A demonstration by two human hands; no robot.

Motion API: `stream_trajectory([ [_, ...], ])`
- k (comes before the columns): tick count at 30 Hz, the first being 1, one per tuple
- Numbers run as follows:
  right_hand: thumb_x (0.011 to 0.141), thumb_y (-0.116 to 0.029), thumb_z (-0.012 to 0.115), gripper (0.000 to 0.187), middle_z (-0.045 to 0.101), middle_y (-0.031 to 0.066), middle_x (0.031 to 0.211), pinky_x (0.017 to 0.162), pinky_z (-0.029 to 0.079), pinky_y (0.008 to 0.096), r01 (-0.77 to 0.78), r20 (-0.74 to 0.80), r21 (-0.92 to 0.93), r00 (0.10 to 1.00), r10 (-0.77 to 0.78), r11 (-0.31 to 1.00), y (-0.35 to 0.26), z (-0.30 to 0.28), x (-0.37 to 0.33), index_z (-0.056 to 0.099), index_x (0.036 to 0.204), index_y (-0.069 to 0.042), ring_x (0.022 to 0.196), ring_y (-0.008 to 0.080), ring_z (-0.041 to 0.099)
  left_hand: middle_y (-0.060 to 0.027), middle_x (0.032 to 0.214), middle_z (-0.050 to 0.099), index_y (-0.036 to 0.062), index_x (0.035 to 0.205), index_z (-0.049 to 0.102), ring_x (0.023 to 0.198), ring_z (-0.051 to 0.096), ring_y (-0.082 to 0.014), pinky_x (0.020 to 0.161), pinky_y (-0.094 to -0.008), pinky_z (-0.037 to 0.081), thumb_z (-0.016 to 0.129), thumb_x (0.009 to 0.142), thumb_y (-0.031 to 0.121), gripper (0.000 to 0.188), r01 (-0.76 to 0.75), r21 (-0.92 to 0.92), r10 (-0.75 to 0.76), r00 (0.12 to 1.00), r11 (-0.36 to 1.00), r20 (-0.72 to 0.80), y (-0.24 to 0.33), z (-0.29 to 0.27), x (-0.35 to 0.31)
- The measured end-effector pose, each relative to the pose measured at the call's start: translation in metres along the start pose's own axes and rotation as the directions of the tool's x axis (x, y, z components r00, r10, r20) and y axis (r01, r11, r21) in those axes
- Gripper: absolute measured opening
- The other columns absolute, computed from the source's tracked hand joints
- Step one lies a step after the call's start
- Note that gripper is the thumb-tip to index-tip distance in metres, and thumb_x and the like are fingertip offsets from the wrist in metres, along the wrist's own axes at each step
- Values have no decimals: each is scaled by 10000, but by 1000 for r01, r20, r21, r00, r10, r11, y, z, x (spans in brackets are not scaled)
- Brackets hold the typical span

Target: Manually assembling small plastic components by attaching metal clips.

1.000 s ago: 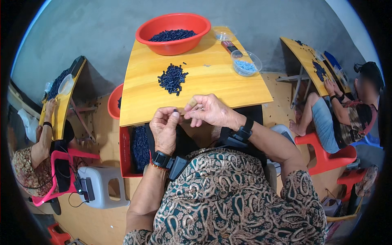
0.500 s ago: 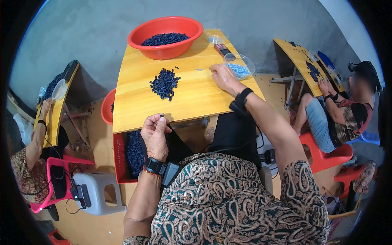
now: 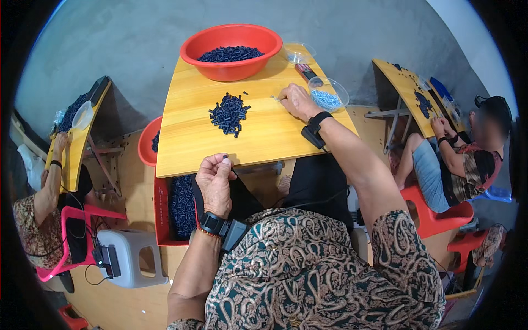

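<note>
My left hand (image 3: 215,184) is at the table's near edge. A small dark tube (image 3: 225,157) sits pinched between its thumb and fingertips. On the yellow table (image 3: 181,132), ahead of that hand, lies a heap of similar short dark tubes (image 3: 229,114). My right hand (image 3: 297,102) rests on the tabletop to the right of the heap, fingers drawn together. A few tiny clear pieces (image 3: 274,98) are at its fingertips; what it grips is too small to make out. Just beside it stands a clear round tub (image 3: 341,91) holding light-blue small pieces (image 3: 325,100).
A red basin (image 3: 231,70) of dark tubes stands at the far edge. Behind the tub are a dark red box (image 3: 308,73) and another clear container (image 3: 300,53). A red crate (image 3: 163,214) of tubes sits below. Co-workers sit at tables on the left and right.
The whole view has shifted slightly. My right hand has moved a little toward the tiny clear pieces, and its fingertips now meet them. My left hand still holds the dark tube.
</note>
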State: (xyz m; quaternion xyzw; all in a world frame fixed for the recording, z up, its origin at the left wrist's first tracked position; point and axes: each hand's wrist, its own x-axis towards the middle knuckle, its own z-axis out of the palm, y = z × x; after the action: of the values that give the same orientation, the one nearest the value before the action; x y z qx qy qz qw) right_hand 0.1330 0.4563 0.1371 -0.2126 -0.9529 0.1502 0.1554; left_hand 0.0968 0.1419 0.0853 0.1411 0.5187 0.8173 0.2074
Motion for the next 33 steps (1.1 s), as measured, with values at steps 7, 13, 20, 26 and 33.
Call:
stream_trajectory([
  [7,808,-57,585,194,640,265,1013,891,484,421,59,-18,-21,998,-59,998,0,-3,-11,700,936,32,1012,392,615,-64,838,648,9,1013,598,623,573,-100,576,-237,496,627,899,50,125,14,11,-14,1000,1000,-6,-1,-1,0],
  [13,796,-106,621,195,673,257,933,848,505,421,-89,-27,203,995,97,975,-8,-3,-6,702,915,26,930,380,651,-59,841,646,14,1002,604,616,568,-98,576,-236,495,628,899,53,113,14,13,-14,1000,1000,-17,-1,1,-1],
  [20,795,-114,603,181,664,262,882,834,498,443,-3,-33,54,999,5,999,0,4,1,680,835,45,893,408,641,-56,836,645,7,1006,609,616,572,-101,578,-239,501,639,896,56,124,20,17,-20,999,1000,-26,3,1,-1],
  [26,831,-82,614,137,669,197,831,683,541,358,-9,-70,462,996,47,887,-7,3,-27,623,874,47,722,281,667,-63,842,654,-16,1016,628,641,597,-110,619,-255,535,647,887,31,138,43,-26,-41,998,999,51,4,1,-5],
  [33,883,-82,654,172,626,65,765,587,542,234,-192,205,915,979,-1,354,-57,2,-86,591,994,33,631,126,640,-98,867,670,-27,1017,634,696,622,-139,677,-286,552,643,888,7,133,86,-83,-67,974,993,215,5,9,-7],
])
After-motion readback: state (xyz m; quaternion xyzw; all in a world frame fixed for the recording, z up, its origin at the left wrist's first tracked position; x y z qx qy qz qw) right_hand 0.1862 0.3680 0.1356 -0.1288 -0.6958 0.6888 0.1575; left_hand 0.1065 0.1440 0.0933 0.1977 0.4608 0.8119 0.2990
